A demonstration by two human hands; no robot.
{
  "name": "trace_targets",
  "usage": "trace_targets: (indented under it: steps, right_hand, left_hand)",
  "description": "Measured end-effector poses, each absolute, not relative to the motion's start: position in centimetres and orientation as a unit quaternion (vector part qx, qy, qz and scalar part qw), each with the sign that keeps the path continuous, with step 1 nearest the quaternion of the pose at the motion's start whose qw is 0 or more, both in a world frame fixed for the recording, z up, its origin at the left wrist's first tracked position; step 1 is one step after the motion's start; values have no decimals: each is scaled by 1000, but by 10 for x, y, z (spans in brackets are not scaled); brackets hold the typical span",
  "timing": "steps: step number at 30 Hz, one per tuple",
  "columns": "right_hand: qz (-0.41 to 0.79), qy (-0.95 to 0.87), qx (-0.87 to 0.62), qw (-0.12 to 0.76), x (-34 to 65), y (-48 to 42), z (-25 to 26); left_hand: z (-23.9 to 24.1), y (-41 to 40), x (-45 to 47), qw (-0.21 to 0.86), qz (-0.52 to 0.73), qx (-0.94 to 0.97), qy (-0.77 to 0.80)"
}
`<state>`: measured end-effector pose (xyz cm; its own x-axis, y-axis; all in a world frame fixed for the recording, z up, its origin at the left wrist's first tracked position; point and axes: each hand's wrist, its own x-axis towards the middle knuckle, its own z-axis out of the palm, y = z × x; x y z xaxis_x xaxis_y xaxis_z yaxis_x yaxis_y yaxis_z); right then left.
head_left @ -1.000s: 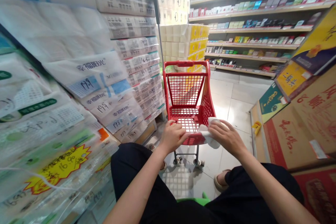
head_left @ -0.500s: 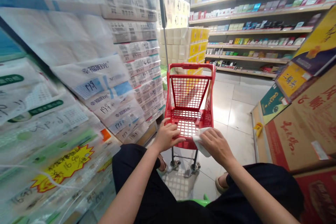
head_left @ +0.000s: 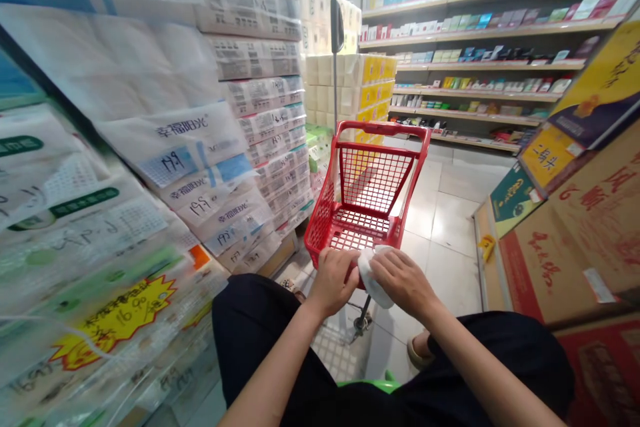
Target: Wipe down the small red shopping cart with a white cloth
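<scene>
Out ahead the red cart angled rightward, left hand curled over its near end, right hand clutching white cloth alongside.

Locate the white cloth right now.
In the head view, below and right of centre, the white cloth is in the right hand at the near rim of the red cart, beside the left hand.

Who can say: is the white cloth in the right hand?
Yes, the right hand holds the white cloth at the red cart.
</scene>
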<state>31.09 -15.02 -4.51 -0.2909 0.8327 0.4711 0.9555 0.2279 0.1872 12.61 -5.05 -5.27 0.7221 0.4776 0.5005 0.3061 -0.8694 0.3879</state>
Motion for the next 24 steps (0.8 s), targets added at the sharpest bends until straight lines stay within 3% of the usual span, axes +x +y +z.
trace_targets:
  steps: [5,11,16,24]
  right_hand:
    - [-185,-828,-505,160,368,-153,-37]
    - [-159,-768,-586,201,427,-124,-23]
    - [-195,-708,-649,198,466,-101,-16]
    - [-198,-672,-684,204,428,-115,-20]
  left_hand:
    - [-46,-43,128,186,299,916,192]
    - [-46,-38,121,199,302,909,206]
    - [-49,-30,110,144,289,920,222]
    - [-54,-18,111,115,271,931,217]
